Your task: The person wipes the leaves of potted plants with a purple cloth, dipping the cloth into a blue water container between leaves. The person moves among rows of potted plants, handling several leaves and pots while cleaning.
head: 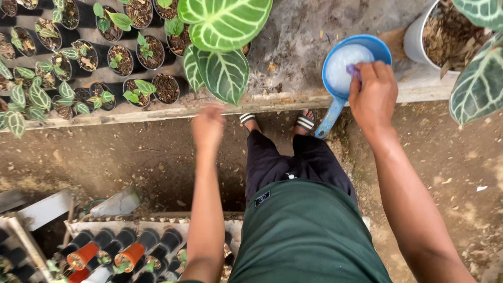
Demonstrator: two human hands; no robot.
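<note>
- Nearest the camera, a dark green shirt point(309, 236) and black trousers point(293, 162) fill the lower centre, with striped sandals point(305, 122) planted on the bare dirt floor point(126, 157).
- At lower left, a tray point(157, 222) of small black and orange nursery pots point(131, 254) sits by the person's side.
- The left hand point(208, 128) reaches forward over the dirt, blurred; whether its fingers are spread or pressed together cannot be told, and it holds nothing that can be seen.
- The right hand point(373, 97) rests on the rim of a blue plastic scoop point(350, 71) filled with white granules, its fingers point(361, 78) bunched and pinching a small purple object point(353, 71) at the surface of the contents.
- The scoop stands on the edge of a concrete ledge point(298, 42), its handle hanging down over the edge towards the sandals.
- Beyond the left hand, broad dark leaves with white veins point(222, 36) spread over the ledge.
- At far left, rows of seedlings in black pots point(120, 57) stand on the ledge.
- At far right, a white pot point(419, 39) packed with dry bark holds another veined leaf point(479, 84).
</note>
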